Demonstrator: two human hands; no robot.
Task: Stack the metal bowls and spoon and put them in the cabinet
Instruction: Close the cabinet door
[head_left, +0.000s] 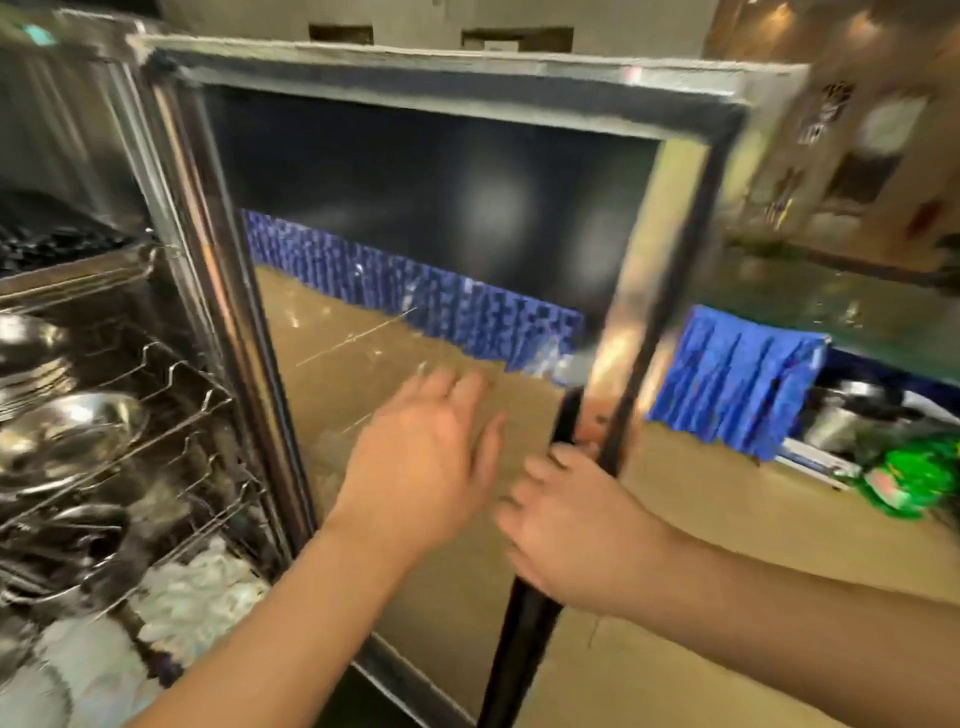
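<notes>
At the open steel-framed glass cabinet door (415, 312), I am seeing the right hand (576, 525) gripping its dark edge handle (540, 597), the left hand (426, 462) spread flat, empty. The shiny metal bowls (67, 436) are sitting on wire racks (171, 415) at left; swinging hard is risking pinched fingers.

Right hand (576, 525) on door handle (524, 623) (blurred)
</notes>
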